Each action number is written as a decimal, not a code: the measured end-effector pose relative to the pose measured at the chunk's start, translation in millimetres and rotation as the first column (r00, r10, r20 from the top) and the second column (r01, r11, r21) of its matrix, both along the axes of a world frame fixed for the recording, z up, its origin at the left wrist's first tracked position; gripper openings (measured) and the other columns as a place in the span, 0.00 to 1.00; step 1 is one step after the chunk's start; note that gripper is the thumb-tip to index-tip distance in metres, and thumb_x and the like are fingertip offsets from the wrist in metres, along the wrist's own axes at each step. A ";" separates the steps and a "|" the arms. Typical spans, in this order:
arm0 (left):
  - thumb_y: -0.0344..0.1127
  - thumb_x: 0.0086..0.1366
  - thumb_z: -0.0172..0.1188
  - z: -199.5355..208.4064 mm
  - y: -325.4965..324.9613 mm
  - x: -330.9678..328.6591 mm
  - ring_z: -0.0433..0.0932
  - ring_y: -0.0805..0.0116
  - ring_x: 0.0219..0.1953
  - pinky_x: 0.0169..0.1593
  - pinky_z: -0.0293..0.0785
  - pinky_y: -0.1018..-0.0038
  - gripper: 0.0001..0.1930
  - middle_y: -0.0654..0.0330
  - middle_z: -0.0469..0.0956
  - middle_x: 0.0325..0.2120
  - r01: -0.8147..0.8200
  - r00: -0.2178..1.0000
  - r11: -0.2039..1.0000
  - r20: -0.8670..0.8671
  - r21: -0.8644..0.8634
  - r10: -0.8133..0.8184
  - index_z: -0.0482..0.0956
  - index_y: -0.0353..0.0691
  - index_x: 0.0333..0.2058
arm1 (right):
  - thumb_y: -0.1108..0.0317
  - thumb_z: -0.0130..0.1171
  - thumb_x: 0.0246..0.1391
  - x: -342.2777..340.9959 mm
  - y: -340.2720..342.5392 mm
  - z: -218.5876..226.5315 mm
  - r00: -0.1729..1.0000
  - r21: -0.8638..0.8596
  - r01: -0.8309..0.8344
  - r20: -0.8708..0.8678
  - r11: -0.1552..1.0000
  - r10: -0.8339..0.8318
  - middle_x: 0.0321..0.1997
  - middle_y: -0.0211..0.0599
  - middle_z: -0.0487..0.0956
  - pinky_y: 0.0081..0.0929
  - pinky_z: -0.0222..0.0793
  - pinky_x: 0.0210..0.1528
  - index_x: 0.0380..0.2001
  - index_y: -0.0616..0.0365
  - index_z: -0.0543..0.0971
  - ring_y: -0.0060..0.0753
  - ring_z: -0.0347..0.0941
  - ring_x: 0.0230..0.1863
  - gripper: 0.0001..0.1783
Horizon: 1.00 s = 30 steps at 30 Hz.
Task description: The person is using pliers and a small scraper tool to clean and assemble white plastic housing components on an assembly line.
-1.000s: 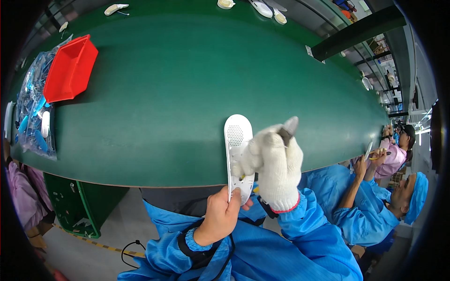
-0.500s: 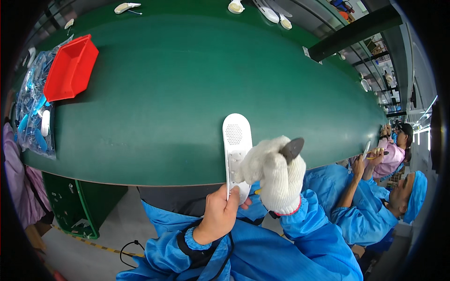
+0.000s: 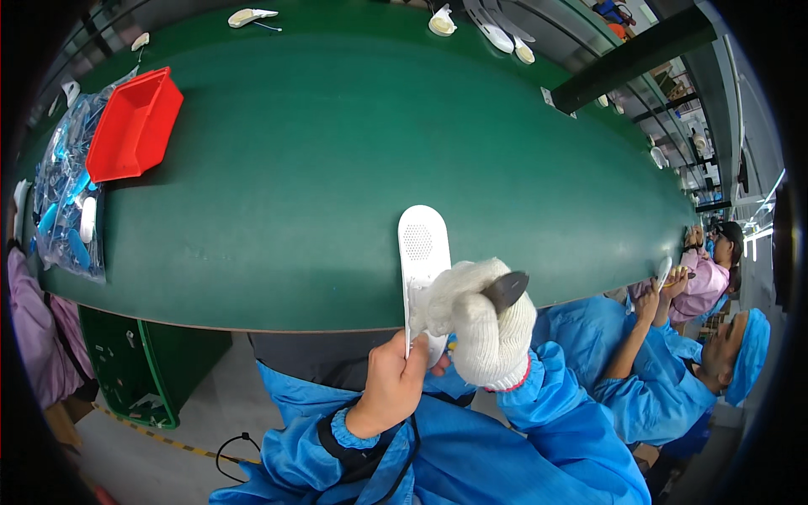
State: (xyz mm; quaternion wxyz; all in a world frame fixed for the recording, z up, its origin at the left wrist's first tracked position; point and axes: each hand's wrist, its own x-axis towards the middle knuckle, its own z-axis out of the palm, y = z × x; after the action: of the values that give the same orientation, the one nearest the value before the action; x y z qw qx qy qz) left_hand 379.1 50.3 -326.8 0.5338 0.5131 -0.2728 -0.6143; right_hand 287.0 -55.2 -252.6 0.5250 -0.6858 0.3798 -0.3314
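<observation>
Knit-gloved right hand (image 3: 481, 324) lower | left hand (image 3: 389, 383) — rounded, perforated white piece (image 3: 423, 244)

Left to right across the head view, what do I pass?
Plastic bag, red bin, white piece with holes, dark tool in the gloved right hand, black post, co-worker's blue cap.

Gloved right hand (image 3: 480, 324) now lower along the white cover (image 3: 423, 240), far-edge pale pieces (image 3: 442, 23) further right

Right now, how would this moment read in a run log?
left hand: bare, gripping white perforated piece | right hand: gloved, holding dark object | red bin: toward left of green table
</observation>
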 end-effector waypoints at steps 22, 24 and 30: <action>0.30 0.75 0.44 -7.6 1.6 0.7 0.84 0.68 0.28 0.35 0.80 0.73 0.14 0.52 0.83 0.27 -0.008 0.997 1.000 -0.081 0.000 0.008 0.76 0.24 0.43 | 0.66 0.42 0.70 26.4 0.7 -4.8 0.900 0.392 0.149 0.327 0.908 -0.289 0.21 0.39 0.71 0.31 0.71 0.24 0.32 0.65 0.68 0.29 0.69 0.21 0.14; 0.30 0.75 0.44 -9.3 0.6 1.4 0.84 0.68 0.28 0.35 0.80 0.73 0.14 0.52 0.83 0.27 -0.011 0.996 1.000 -0.084 -0.005 0.011 0.76 0.24 0.42 | 0.64 0.42 0.69 23.5 -2.0 -3.0 0.869 0.297 0.093 0.442 0.951 -0.222 0.21 0.39 0.72 0.31 0.71 0.25 0.31 0.65 0.69 0.29 0.69 0.21 0.15; 0.30 0.74 0.45 -7.2 3.0 2.1 0.83 0.68 0.28 0.36 0.79 0.73 0.14 0.52 0.83 0.27 0.000 0.996 1.000 -0.088 0.005 0.000 0.76 0.24 0.42 | 0.54 0.49 0.70 21.8 7.3 -4.8 0.923 0.311 0.176 0.278 0.934 -0.266 0.19 0.35 0.68 0.37 0.71 0.23 0.28 0.60 0.67 0.31 0.67 0.19 0.21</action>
State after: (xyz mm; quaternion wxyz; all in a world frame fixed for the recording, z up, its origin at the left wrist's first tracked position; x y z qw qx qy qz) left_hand 381.2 53.2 -334.0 0.5441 0.4868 -0.2477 -0.6369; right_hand 308.9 -47.9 -257.4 0.6292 -0.4950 0.4095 -0.4375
